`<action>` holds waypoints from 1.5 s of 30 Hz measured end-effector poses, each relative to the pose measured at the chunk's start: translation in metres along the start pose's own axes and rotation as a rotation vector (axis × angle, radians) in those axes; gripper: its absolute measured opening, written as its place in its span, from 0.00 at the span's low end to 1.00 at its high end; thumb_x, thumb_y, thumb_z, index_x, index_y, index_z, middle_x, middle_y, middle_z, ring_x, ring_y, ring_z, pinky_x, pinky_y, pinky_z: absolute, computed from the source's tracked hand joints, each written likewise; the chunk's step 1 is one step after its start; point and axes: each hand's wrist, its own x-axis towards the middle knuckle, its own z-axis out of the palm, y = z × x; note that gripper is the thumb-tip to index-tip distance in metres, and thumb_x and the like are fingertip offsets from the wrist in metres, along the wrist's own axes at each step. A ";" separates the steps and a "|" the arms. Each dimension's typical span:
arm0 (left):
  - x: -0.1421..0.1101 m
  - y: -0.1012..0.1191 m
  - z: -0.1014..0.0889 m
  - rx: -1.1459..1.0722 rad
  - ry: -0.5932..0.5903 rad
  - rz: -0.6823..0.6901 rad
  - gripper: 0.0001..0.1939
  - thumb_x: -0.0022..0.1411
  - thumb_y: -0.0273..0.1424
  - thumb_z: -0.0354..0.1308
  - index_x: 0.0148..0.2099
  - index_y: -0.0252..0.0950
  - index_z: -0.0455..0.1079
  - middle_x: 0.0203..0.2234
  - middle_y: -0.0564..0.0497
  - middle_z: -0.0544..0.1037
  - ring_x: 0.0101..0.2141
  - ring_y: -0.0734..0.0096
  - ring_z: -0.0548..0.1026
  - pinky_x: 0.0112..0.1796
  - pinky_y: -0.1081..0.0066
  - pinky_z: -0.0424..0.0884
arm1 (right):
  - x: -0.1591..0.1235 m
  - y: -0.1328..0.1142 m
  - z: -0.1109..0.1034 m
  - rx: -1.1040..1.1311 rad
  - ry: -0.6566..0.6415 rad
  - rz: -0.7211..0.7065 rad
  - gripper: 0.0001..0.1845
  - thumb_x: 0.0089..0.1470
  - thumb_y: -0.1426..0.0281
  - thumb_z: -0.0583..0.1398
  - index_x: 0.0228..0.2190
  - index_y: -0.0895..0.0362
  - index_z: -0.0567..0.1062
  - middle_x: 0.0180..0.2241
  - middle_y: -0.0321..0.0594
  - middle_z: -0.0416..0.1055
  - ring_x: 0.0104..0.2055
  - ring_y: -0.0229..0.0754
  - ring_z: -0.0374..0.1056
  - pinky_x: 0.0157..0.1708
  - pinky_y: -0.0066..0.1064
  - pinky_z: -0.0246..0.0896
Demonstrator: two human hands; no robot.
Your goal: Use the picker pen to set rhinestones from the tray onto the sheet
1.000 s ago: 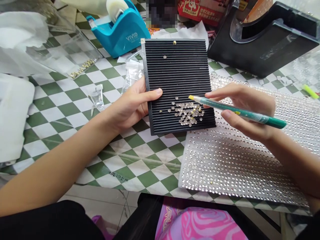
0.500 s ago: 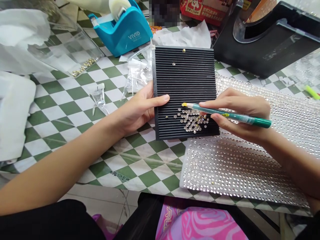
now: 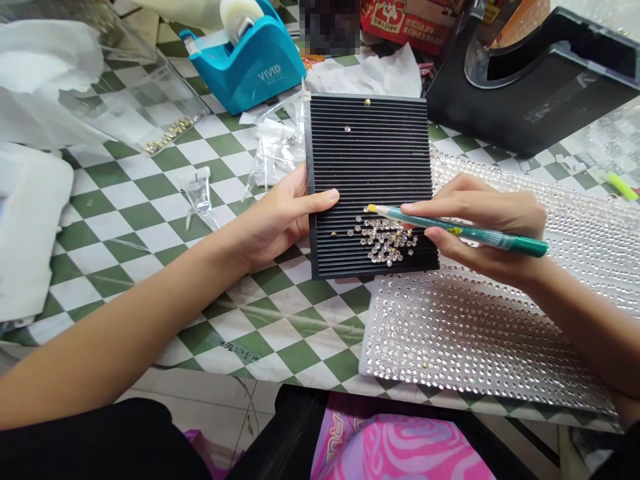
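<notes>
My left hand grips the left edge of a black ridged tray, thumb on top and fingers underneath, out of sight. Loose clear rhinestones lie in a cluster on the tray's lower half, with a few strays higher up. In my right hand is a green pencil, pinched between thumb and fingers. Its yellow tip touches or hovers just over a stone at the upper left of the cluster. Beneath my right forearm lies a sheet covered in rows of rhinestones.
A blue tape dispenser stands behind the tray, and a black tape dispenser at the back right. A clear box holding gold pieces sits at the left. Small plastic bags lie beside the tray on the checkered tablecloth.
My right hand and the pencil have shifted very slightly to the right. My left hand and the tray stay where they were.
</notes>
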 end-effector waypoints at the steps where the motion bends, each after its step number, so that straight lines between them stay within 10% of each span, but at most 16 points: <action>1: 0.000 0.000 0.000 -0.009 0.000 -0.004 0.32 0.60 0.33 0.69 0.64 0.35 0.66 0.62 0.42 0.75 0.63 0.39 0.71 0.55 0.54 0.79 | 0.000 0.000 0.000 0.004 -0.007 -0.016 0.17 0.60 0.74 0.65 0.49 0.45 0.82 0.33 0.34 0.78 0.31 0.38 0.68 0.31 0.32 0.70; 15: -0.002 0.001 0.000 -0.016 -0.016 0.002 0.30 0.62 0.30 0.67 0.64 0.34 0.64 0.63 0.43 0.74 0.65 0.40 0.69 0.55 0.59 0.79 | 0.000 -0.002 -0.002 -0.023 0.024 0.025 0.17 0.60 0.74 0.64 0.48 0.46 0.83 0.35 0.36 0.80 0.32 0.39 0.71 0.31 0.33 0.70; 27: 0.000 -0.002 -0.001 -0.093 0.028 -0.004 0.25 0.60 0.28 0.70 0.58 0.36 0.71 0.55 0.46 0.80 0.61 0.42 0.74 0.49 0.61 0.82 | 0.006 0.054 -0.012 0.088 0.612 0.065 0.11 0.52 0.72 0.68 0.39 0.57 0.86 0.34 0.42 0.82 0.33 0.42 0.80 0.31 0.29 0.75; 45: 0.001 -0.002 -0.002 -0.017 0.000 0.018 0.26 0.60 0.33 0.70 0.59 0.36 0.70 0.59 0.43 0.78 0.62 0.37 0.72 0.55 0.51 0.79 | 0.000 0.061 -0.020 -0.258 0.583 0.157 0.12 0.44 0.79 0.62 0.29 0.58 0.85 0.22 0.41 0.78 0.22 0.38 0.74 0.18 0.26 0.61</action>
